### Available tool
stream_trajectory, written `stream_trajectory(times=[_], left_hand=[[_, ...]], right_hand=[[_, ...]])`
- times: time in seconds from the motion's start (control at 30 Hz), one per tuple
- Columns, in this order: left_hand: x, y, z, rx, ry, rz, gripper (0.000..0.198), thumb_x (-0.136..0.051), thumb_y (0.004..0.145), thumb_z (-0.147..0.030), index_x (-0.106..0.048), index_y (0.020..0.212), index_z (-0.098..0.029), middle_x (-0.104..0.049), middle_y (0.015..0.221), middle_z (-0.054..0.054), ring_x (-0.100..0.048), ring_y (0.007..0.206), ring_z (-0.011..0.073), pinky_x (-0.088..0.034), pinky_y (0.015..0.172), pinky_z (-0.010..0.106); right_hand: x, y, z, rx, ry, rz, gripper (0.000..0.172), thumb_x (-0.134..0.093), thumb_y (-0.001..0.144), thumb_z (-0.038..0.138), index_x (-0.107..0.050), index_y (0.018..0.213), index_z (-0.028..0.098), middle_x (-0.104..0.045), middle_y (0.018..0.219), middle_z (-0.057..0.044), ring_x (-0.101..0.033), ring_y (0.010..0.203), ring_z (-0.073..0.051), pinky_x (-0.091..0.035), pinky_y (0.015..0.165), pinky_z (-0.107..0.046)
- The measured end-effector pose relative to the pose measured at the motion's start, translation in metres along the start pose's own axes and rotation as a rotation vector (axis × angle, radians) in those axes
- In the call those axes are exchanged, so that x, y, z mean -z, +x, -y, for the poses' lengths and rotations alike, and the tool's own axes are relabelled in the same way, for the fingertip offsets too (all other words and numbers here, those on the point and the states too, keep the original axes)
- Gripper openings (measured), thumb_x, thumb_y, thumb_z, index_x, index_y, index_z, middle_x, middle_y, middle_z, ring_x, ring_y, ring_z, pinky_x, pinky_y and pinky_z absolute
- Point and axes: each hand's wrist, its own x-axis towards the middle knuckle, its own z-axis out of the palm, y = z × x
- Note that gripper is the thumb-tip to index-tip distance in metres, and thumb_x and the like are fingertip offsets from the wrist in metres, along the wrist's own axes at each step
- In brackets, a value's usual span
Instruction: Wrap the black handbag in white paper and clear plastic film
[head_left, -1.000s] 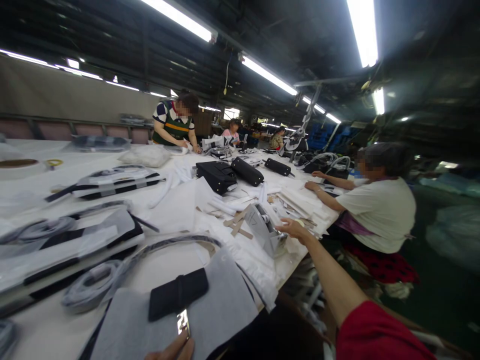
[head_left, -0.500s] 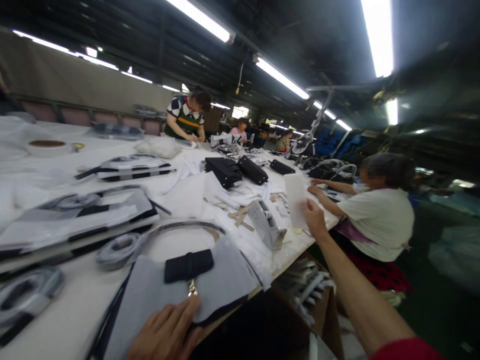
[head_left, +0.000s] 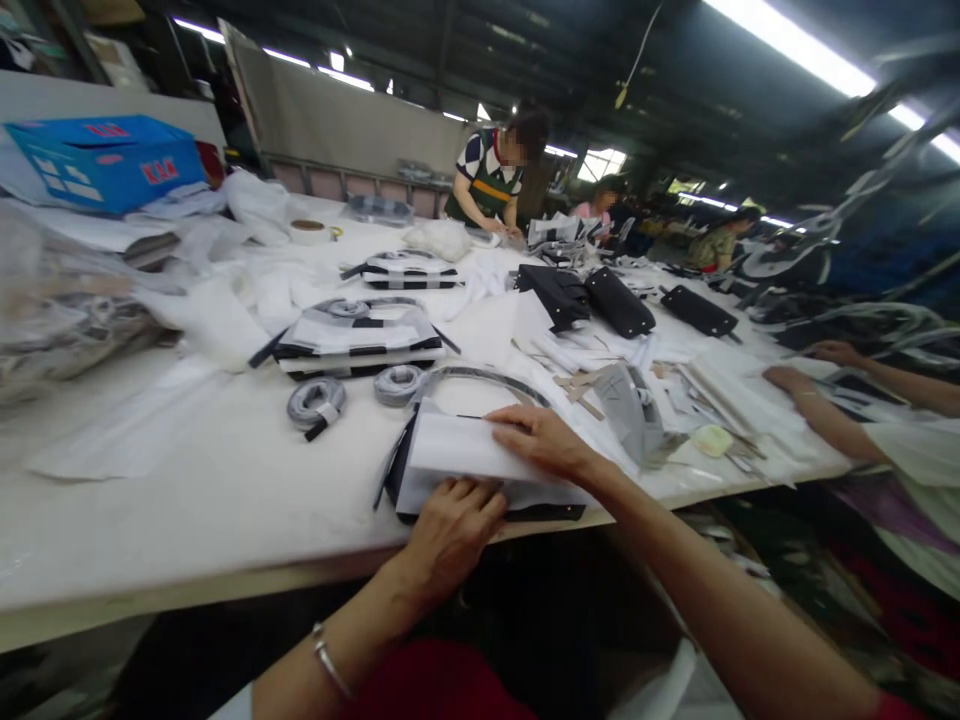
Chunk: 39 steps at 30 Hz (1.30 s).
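A white paper sheet (head_left: pixel 457 450) lies on top of a flat dark bag piece wrapped in grey-white covering (head_left: pixel 420 490) at the near edge of the white table (head_left: pixel 187 480). My right hand (head_left: pixel 544 440) lies flat on the sheet's far right part, fingers stretched out. My left hand (head_left: pixel 454 525) presses on the sheet's near edge, fingers curled down on it. A curved dark strap (head_left: pixel 480 378) arcs just behind the piece.
Two grey coiled straps (head_left: pixel 316 402) lie to the left. A wrapped black-and-white bag (head_left: pixel 360 345) sits behind them, black bags (head_left: pixel 619 300) farther back. A blue box (head_left: pixel 105 160) stands far left. A co-worker's arms (head_left: pixel 825 400) rest on the table at right; other people work beyond.
My right hand brought the white sheet from the right and laid it on the wrapped piece. My left hand moved up onto it. The view swung left and down.
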Motion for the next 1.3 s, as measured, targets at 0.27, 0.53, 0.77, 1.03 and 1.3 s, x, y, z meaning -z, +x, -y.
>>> stream_trajectory(times=[0.27,0.53,0.77,1.03,1.3], left_hand=[[-0.009,-0.006,0.003,-0.071,0.020,-0.110,0.019,-0.048,0.099,-0.022,-0.057,0.115,-0.017,-0.065,0.098,0.007,-0.060,0.090,0.0209,-0.046,0.077,0.036],[-0.008,-0.017,0.012,-0.172,-0.101,-0.281,0.024,-0.043,0.099,-0.012,-0.056,0.118,-0.015,-0.067,0.100,0.008,-0.062,0.089,0.0170,-0.049,0.079,0.032],[0.002,-0.013,0.003,-0.154,-0.029,-0.181,0.018,-0.044,0.099,-0.016,-0.057,0.111,-0.015,-0.062,0.085,0.005,-0.058,0.079,0.0168,-0.048,0.073,0.032],[0.020,0.004,0.006,-0.025,0.152,-0.119,0.040,-0.055,0.096,-0.027,-0.048,0.132,-0.011,-0.060,0.131,0.014,-0.054,0.123,0.0291,-0.041,0.107,0.047],[0.008,-0.003,0.012,0.006,0.105,-0.017,0.040,-0.062,0.093,-0.026,-0.051,0.127,-0.009,-0.063,0.127,0.016,-0.061,0.117,0.0272,-0.045,0.104,0.043]], right_hand=[[-0.029,-0.005,-0.030,0.027,-0.084,0.024,0.028,-0.061,0.087,0.024,-0.069,0.113,0.021,-0.069,0.108,-0.007,-0.063,0.100,-0.021,-0.047,0.094,-0.037],[-0.028,-0.001,-0.023,0.069,-0.141,0.048,0.012,-0.065,0.084,0.021,-0.066,0.096,0.021,-0.066,0.096,-0.003,-0.060,0.088,-0.018,-0.046,0.084,-0.033],[-0.027,0.004,-0.024,0.214,-0.192,0.094,0.007,-0.065,0.087,0.022,-0.072,0.089,0.022,-0.065,0.094,-0.003,-0.062,0.086,-0.016,-0.047,0.083,-0.030],[-0.031,0.004,-0.035,0.364,-0.266,0.026,0.009,-0.064,0.089,0.021,-0.074,0.090,0.021,-0.070,0.093,-0.005,-0.063,0.089,-0.019,-0.048,0.084,-0.034],[-0.014,-0.032,-0.017,0.312,-0.335,-0.027,0.016,-0.065,0.089,0.024,-0.074,0.102,0.024,-0.074,0.107,-0.007,-0.066,0.101,-0.022,-0.051,0.092,-0.040]])
